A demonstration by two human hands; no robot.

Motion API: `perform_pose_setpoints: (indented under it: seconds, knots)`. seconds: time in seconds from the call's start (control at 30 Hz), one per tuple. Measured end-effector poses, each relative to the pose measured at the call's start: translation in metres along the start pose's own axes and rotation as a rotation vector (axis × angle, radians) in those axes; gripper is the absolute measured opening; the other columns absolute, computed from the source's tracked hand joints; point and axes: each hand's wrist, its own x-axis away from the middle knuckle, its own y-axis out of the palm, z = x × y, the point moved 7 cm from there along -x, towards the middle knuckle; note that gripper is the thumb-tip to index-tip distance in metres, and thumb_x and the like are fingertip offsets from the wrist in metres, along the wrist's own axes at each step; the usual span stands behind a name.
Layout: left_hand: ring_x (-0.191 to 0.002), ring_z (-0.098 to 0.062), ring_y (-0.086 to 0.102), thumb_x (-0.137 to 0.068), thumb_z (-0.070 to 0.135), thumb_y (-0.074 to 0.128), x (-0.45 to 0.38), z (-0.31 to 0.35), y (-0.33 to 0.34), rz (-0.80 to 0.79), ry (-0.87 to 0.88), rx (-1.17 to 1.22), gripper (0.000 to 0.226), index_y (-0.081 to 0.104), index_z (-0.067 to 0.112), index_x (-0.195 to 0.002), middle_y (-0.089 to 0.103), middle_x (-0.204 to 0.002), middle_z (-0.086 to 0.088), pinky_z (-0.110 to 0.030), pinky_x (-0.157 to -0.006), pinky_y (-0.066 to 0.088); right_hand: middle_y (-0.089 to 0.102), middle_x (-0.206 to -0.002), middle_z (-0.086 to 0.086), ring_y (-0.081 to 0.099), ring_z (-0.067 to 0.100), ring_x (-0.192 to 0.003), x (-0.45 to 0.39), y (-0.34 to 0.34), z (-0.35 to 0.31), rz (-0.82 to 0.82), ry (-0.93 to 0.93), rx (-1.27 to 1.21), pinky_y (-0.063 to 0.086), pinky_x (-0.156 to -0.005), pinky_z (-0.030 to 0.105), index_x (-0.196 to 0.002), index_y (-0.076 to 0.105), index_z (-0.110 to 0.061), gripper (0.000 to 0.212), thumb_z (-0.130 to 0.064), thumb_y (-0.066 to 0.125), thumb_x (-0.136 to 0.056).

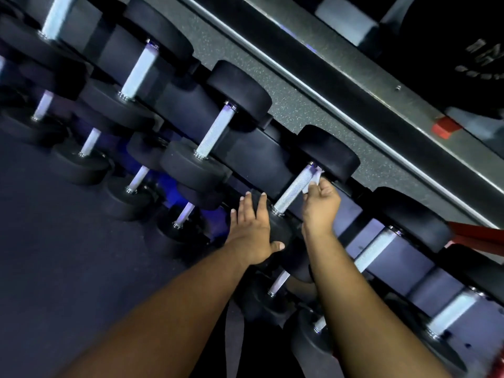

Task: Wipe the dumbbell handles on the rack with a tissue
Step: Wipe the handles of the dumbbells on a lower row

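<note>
1. Right hand has its fingers curled, pinching a small crumpled white tissue against the far end of a knurled silver steel dumbbell handle, next to the far black rubber round head.
2. Left hand lies flat with straight fingers, thumb hooked round the edge, pressing on the near black rubber round head of the same dumbbell. It holds nothing and looks to be steadying the weight.
3. Key relation: the handle's long axis runs from the near head, just beside the left hand's thumb, up and away to the far head beyond the right hand's fingertips. The handle sits between the two hands, touching the tissue on its right-hand side.
4. The right hand is the one on the handle; the left hand is just beside its near end, not on the bare metal.
5. Judgement: the wipe is at the far end, so the stroke probably needs to travel back along the axis toward the left hand's thumb.
6. Whether the tissue wraps under the handle cannot be told; only the upper bit shows.
7. More silver knurled handles on the dark tiered rack: one just right of the right forearm, one well left of the left hand's fingertips. Judgement: these remain to do or check.
</note>
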Motion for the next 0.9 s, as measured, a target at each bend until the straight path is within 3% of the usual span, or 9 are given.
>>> perform_pose_setpoints:
  seconds: [0.07, 0.17, 0.23, 0.33, 0.4, 0.53, 0.6, 0.73, 0.9]
  knots:
    - [-0.152, -0.036, -0.021, -0.083, 0.061, 0.071, -0.002, 0.0, -0.001, -0.018, 0.002, -0.013, 0.129, -0.025, 0.016, -0.155, -0.029, -0.161, -0.022, -0.052, -0.124, -0.006, 0.074, -0.113, -0.002, 0.067, 0.007, -0.103, 0.014, -0.002, 0.005, 0.001, -0.057, 0.208, 0.053, -0.097, 0.036, -0.124, 0.068, -0.014, 0.034, -0.02, 0.052, -0.095]
    - [-0.152, -0.037, -0.021, -0.084, 0.061, 0.07, -0.002, -0.001, -0.001, -0.046, 0.0, -0.035, 0.129, -0.026, 0.014, -0.155, -0.03, -0.16, -0.024, -0.051, -0.124, -0.006, 0.07, -0.124, 0.006, 0.065, 0.0, -0.098, 0.051, -0.007, 0.006, -0.078, -0.162, 0.482, 0.048, -0.089, 0.02, -0.133, 0.064, -0.015, 0.037, -0.01, 0.055, -0.098]
    - [-0.151, -0.037, -0.022, -0.085, 0.06, 0.069, -0.001, 0.0, 0.0, -0.062, 0.003, -0.034, 0.128, -0.028, 0.014, -0.154, -0.032, -0.159, -0.025, -0.05, -0.123, -0.007, 0.069, -0.123, 0.014, 0.067, 0.02, -0.103, 0.061, -0.008, -0.012, -0.087, -0.359, 0.616, 0.05, -0.09, 0.027, -0.135, 0.062, -0.014, 0.041, -0.002, 0.055, -0.096]
    - [-0.151, -0.036, -0.025, -0.086, 0.059, 0.069, -0.002, 0.001, 0.0, -0.068, -0.006, -0.032, 0.127, -0.029, 0.015, -0.154, -0.035, -0.158, -0.024, -0.05, -0.123, -0.009, 0.049, -0.149, 0.011, 0.047, 0.018, -0.136, 0.037, 0.007, -0.028, -0.22, -0.615, 0.889, 0.037, -0.108, 0.027, -0.143, 0.053, -0.01, 0.056, 0.009, 0.05, -0.091]
    - [-0.15, -0.036, -0.026, -0.086, 0.059, 0.069, -0.002, 0.001, 0.0, -0.078, -0.006, -0.023, 0.128, -0.03, 0.015, -0.153, -0.036, -0.158, -0.023, -0.049, -0.122, -0.01, 0.045, -0.152, 0.014, 0.038, 0.027, -0.143, 0.033, 0.024, -0.022, -0.358, -0.774, 1.207, 0.03, -0.116, 0.04, -0.142, 0.052, -0.008, 0.058, 0.011, 0.049, -0.087]
    - [-0.15, -0.036, -0.027, -0.086, 0.059, 0.069, -0.003, 0.0, 0.001, -0.08, 0.0, -0.022, 0.128, -0.03, 0.015, -0.153, -0.035, -0.158, -0.024, -0.049, -0.122, -0.009, 0.063, -0.136, 0.005, 0.054, 0.025, -0.132, 0.051, 0.029, 0.0, -0.588, -1.188, 1.547, 0.028, -0.115, 0.057, -0.129, 0.066, -0.015, 0.049, -0.017, 0.04, -0.088]
    - [-0.15, -0.036, -0.027, -0.086, 0.059, 0.069, -0.003, 0.0, 0.001, -0.078, 0.0, -0.026, 0.128, -0.031, 0.015, -0.153, -0.035, -0.158, -0.024, -0.049, -0.122, -0.01, 0.055, -0.145, 0.002, 0.048, 0.021, -0.138, 0.046, 0.024, -0.004, -0.616, -1.229, 1.715, 0.021, -0.116, 0.062, -0.14, 0.056, -0.017, 0.053, -0.021, 0.038, -0.091]
    - [-0.15, -0.036, -0.028, -0.086, 0.059, 0.068, -0.003, 0.0, 0.001, -0.087, -0.002, -0.029, 0.128, -0.032, 0.015, -0.152, -0.036, -0.157, -0.024, -0.049, -0.121, -0.011, 0.027, -0.162, 0.009, 0.023, 0.027, -0.149, 0.029, 0.023, -0.02, -0.439, -1.051, 2.006, 0.02, -0.116, 0.062, -0.157, 0.021, -0.011, 0.068, -0.029, 0.048, -0.097]
    - [-0.15, -0.036, -0.027, -0.085, 0.057, 0.071, -0.001, 0.001, 0.001, -0.065, 0.004, -0.005, 0.127, -0.028, 0.015, -0.154, -0.033, -0.158, -0.024, -0.05, -0.122, -0.01, 0.054, -0.142, 0.009, 0.049, 0.029, -0.13, 0.054, 0.025, -0.003, -0.671, -1.368, 1.898, 0.026, -0.115, 0.06, -0.14, 0.053, -0.013, 0.046, -0.016, 0.036, -0.098]
